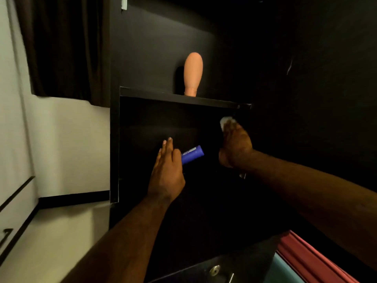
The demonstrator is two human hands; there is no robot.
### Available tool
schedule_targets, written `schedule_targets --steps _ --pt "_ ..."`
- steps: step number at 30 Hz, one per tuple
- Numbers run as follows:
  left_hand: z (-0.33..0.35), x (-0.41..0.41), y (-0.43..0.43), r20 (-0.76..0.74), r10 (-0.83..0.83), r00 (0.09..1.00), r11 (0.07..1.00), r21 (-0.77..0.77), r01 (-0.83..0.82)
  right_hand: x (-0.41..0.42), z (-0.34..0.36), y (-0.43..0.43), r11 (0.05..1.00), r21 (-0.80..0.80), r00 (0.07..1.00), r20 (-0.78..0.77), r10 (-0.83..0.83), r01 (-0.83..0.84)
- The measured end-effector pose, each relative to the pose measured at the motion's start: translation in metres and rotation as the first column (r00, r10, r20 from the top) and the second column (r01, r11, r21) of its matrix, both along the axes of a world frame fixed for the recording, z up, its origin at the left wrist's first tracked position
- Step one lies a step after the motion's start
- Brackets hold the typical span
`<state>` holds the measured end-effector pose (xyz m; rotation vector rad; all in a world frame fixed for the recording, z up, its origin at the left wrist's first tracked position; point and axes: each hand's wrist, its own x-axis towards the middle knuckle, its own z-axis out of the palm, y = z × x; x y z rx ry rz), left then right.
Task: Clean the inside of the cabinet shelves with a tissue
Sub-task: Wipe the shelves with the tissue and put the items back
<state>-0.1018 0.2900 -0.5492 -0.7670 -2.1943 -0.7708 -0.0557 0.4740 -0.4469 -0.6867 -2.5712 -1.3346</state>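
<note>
A room in a home: a dark cabinet [114, 139] with a shelf [173, 98] above the left hand [166, 172], and a brown curtain [61, 48] and pale wall [67, 150] farther left.

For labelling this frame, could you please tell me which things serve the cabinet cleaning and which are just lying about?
Job: tissue, right hand holding it, black cabinet, shelf.
Lying about: blue tube in left hand, peach bottle on shelf.
</note>
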Motion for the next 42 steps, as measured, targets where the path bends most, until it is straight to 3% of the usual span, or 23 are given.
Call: schedule_targets --steps 3,6,10,16,22,25,26,27,29,30,32,35,37,38,42 --pt "0.002 0.001 -0.003 0.003 -0.016 1.000 1.000 -0.010 0.016 0.002 -0.029 -0.012 0.986 -0.166 0.998 0.063 -0.012 0.023" --pt "0.003 0.005 -0.005 0.016 -0.029 0.999 0.999 -0.034 0.030 0.001 -0.035 -0.029 0.986 -0.169 0.998 0.058 0.009 0.001" --pt "0.002 0.010 -0.005 0.016 -0.048 0.999 0.998 -0.045 0.048 0.001 -0.044 -0.049 0.987 0.159 0.950 0.302 -0.085 0.037" --pt "0.002 0.011 -0.006 0.018 -0.022 1.000 0.999 -0.030 0.023 -0.030 -0.092 -0.032 0.891 0.454 0.939 0.308 -0.154 -0.003" --pt "0.002 0.007 -0.007 0.048 0.022 0.999 0.999 0.029 -0.024 -0.055 -0.109 -0.017 0.923 0.359 0.898 0.346 -0.271 0.140" --pt "0.002 0.007 -0.006 0.047 0.029 0.998 0.999 0.016 -0.030 -0.059 -0.113 -0.016 0.920 0.375 0.814 0.496 -0.302 0.113" --pt "0.001 0.006 -0.006 0.043 0.029 0.999 0.999 0.013 -0.030 -0.057 -0.115 -0.013 0.934 0.297 0.823 0.468 -0.321 0.196" --pt "0.001 0.005 -0.005 0.040 0.028 0.999 1.000 0.013 -0.028 -0.047 -0.112 -0.014 0.937 0.037 0.849 0.412 -0.330 0.346" --pt "0.001 0.003 -0.005 0.042 0.026 0.999 0.999 0.019 -0.027 -0.040 -0.110 -0.021 0.929 -0.215 0.915 0.338 -0.218 0.301" --pt "0.001 0.002 -0.004 0.042 0.028 0.999 0.999 0.019 -0.029 -0.046 -0.119 -0.014 0.991 -0.099 0.939 0.341 -0.049 0.088" --pt "0.000 0.000 -0.004 0.045 0.033 0.998 0.999 0.020 -0.034 -0.042 -0.107 -0.020 0.978 0.143 0.869 0.452 -0.203 0.154" --pt "0.000 -0.002 -0.004 0.058 0.033 0.998 0.999 0.017 -0.034 -0.040 -0.100 -0.025 0.941 0.297 0.802 0.516 -0.302 0.163" --pt "0.000 -0.002 -0.004 0.066 0.029 0.997 0.999 0.022 -0.031 -0.041 -0.100 -0.023 0.946 0.298 0.775 0.564 -0.284 0.129" --pt "0.000 -0.002 -0.003 0.069 0.027 0.997 0.999 0.022 -0.029 -0.044 -0.102 -0.019 0.957 0.261 0.804 0.539 -0.252 0.126" --pt "0.001 -0.001 -0.002 0.068 0.030 0.997 0.999 0.014 -0.031 -0.037 -0.104 -0.028 0.988 0.053 0.943 0.296 -0.155 0.146"
